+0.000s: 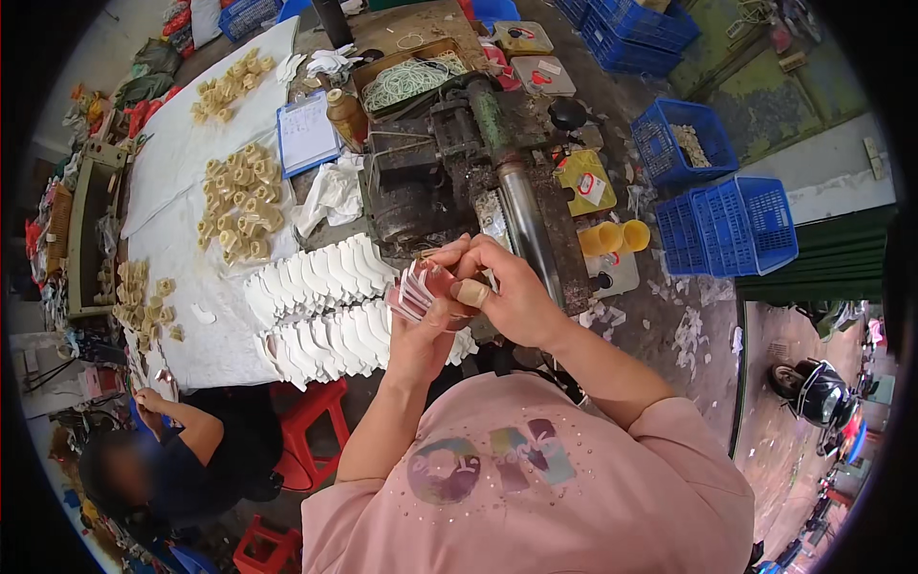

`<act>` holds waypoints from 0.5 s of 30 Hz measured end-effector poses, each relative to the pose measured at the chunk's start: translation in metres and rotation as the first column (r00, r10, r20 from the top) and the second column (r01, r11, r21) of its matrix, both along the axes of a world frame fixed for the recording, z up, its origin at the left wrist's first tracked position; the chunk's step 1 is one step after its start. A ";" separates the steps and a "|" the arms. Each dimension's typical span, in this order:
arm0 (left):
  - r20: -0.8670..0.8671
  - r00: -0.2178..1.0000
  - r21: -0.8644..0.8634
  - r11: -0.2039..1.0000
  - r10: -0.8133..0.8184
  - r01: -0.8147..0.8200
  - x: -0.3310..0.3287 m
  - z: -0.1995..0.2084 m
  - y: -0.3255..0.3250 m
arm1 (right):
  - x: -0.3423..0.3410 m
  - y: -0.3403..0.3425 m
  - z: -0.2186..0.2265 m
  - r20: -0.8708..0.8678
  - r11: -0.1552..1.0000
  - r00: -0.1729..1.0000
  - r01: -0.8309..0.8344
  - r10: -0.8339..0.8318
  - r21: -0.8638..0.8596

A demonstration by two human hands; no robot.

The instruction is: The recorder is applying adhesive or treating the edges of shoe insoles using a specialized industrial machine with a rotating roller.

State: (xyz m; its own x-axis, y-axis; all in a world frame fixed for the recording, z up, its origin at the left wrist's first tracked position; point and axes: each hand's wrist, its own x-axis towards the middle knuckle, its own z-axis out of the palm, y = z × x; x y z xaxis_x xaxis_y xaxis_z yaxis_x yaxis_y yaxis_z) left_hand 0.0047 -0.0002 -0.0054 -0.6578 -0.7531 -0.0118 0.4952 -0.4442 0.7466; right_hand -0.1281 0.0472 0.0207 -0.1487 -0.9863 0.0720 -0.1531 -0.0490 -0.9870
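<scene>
Several thin curved pieces, pink-faced with white edges (413,290), are fanned out between my two hands. My left hand (421,337) is closed round their lower end from below. At their right side my right hand (516,298) pinches, fingers bent over the top and thumb underneath; a tan wrap covers that thumb. Part of the pieces is hidden behind my fingers. Just left of my hands, white curved pieces (330,275) stand packed in two long rows on the table, the nearer row (316,346) reaching under my left wrist.
A machine with a shiny metal cylinder (533,234) stands just beyond my hands. Yellowish moulded parts (239,203) lie in heaps on the white-covered table (167,201). A clipboard (308,134) lies behind. Blue crates (732,230) stand right. A co-worker (196,450) sits left by a red stool (320,430).
</scene>
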 end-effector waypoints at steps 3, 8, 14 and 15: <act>-0.052 0.998 0.053 0.998 0.036 -0.034 -0.003 -0.001 0.004 | 0.003 0.005 -0.004 0.116 0.996 0.991 0.069 -0.061 -0.062; -0.028 0.998 0.095 0.994 -0.051 0.053 -0.001 0.003 0.005 | -0.002 0.005 -0.004 0.328 0.972 0.915 0.229 -0.234 0.055; 0.055 0.998 0.042 0.999 -0.021 0.019 -0.006 0.005 0.009 | -0.001 0.002 -0.005 -0.200 0.990 0.971 0.123 -0.133 -0.062; 0.056 0.998 0.043 0.999 -0.022 0.020 -0.006 0.005 0.008 | 0.002 0.002 -0.006 -0.199 0.990 0.971 0.125 -0.134 -0.061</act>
